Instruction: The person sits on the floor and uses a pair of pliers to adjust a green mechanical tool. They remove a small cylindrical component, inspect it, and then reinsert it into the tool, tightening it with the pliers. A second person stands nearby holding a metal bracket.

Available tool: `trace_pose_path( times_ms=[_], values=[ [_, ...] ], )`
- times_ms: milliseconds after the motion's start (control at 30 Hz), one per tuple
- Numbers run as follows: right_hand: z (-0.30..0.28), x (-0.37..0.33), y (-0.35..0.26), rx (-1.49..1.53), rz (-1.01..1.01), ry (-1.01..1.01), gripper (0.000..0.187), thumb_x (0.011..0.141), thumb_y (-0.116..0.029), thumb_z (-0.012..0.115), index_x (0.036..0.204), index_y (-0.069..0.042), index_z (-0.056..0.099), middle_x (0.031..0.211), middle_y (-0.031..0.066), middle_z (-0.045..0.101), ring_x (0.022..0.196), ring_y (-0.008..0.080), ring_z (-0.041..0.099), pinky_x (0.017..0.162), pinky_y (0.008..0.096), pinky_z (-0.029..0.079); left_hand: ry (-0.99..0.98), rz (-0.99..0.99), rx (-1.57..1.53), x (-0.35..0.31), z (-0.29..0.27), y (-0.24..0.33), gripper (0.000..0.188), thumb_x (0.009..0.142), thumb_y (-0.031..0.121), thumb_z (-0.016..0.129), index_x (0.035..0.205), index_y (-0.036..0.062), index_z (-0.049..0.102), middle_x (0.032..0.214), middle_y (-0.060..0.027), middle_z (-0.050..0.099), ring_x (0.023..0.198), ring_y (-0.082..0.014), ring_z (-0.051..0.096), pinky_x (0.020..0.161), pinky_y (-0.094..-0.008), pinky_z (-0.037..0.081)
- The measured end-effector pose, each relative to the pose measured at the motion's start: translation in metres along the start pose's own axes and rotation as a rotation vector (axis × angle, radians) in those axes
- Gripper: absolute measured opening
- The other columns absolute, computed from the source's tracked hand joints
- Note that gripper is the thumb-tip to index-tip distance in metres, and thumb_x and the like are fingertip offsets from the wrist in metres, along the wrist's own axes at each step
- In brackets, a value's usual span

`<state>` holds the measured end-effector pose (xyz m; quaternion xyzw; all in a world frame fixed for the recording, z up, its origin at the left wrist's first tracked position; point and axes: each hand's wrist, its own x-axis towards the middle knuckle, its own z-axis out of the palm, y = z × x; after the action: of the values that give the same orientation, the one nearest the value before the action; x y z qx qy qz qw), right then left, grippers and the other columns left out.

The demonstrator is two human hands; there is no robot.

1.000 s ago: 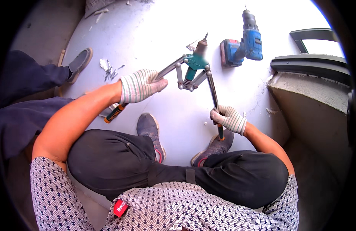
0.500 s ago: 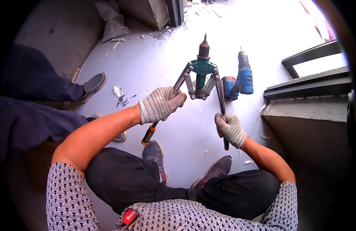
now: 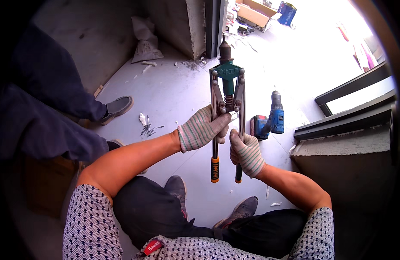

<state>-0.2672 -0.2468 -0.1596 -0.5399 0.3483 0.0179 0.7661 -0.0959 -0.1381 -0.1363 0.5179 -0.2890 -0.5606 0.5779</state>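
Observation:
Before me a long-armed hand riveter [image 3: 228,73] points away, with a green body, a dark nose and a coil spring between its linkages. My left hand [image 3: 203,129], in a striped knit glove, is closed round its left lever. The right lever is gripped by my right hand [image 3: 246,152], gloved the same way. Both levers stand close together and nearly parallel, their black-and-orange grips [image 3: 214,169] hanging below my hands. A thin pin sticks out of the nose. To the right of the riveter a blue cordless drill [image 3: 275,117] stands on the floor.
Loose rivets [image 3: 147,128] lie on the floor to the left, near another person's shoe [image 3: 118,108]. A pale bag [image 3: 147,45] leans by the wall. Farther off are an open cardboard box [image 3: 255,14] and a blue can [image 3: 287,13]. A dark metal frame [image 3: 343,115] borders the right.
The riveter's levers have swung from spread apart to nearly parallel, my hands drawing closer together. The view has shifted, bringing the box and can into sight.

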Motion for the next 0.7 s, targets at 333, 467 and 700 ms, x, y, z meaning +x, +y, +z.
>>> trace_pose_path(
  times_ms=[333, 467, 700],
  values=[
    [-0.016, 0.002, 0.006, -0.153, -0.069, 0.109, 0.052, 0.100, -0.045, 0.065, 0.062, -0.013, 0.050, 0.053, -0.0083, 0.045, 0.047, 0.0020, 0.042, 0.043, 0.0235, 0.032, 0.053, -0.016, 0.094, -0.016, -0.021, 0.001, 0.021, 0.108, 0.027, 0.054, 0.100, 0.0070, 0.055, 0.062, 0.0032, 0.051, 0.049, -0.0059, 0.050, 0.050, -0.0238, 0.049],
    [-0.033, 0.006, 0.003, -0.271, -0.138, 0.131, 0.054, 0.102, -0.040, 0.064, 0.059, -0.010, 0.051, 0.053, -0.0077, 0.044, 0.050, 0.0027, 0.038, 0.045, 0.0263, 0.032, 0.129, -0.020, 0.179, -0.020, -0.029, 0.005, 0.021, 0.108, 0.026, 0.055, 0.102, 0.0052, 0.056, 0.062, 0.0042, 0.050, 0.047, -0.0045, 0.048, 0.044, -0.0213, 0.043],
    [-0.056, 0.003, -0.013, -0.493, -0.239, 0.159, 0.046, 0.102, -0.035, 0.065, 0.070, -0.003, 0.059, 0.061, -0.0048, 0.043, 0.061, 0.0070, 0.038, 0.055, 0.0307, 0.036, 0.216, 0.039, 0.510, -0.025, -0.046, 0.014, 0.024, 0.104, 0.027, 0.062, 0.098, 0.0043, 0.061, 0.063, 0.0061, 0.051, 0.054, -0.0024, 0.049, 0.049, -0.0214, 0.042]
  ],
)
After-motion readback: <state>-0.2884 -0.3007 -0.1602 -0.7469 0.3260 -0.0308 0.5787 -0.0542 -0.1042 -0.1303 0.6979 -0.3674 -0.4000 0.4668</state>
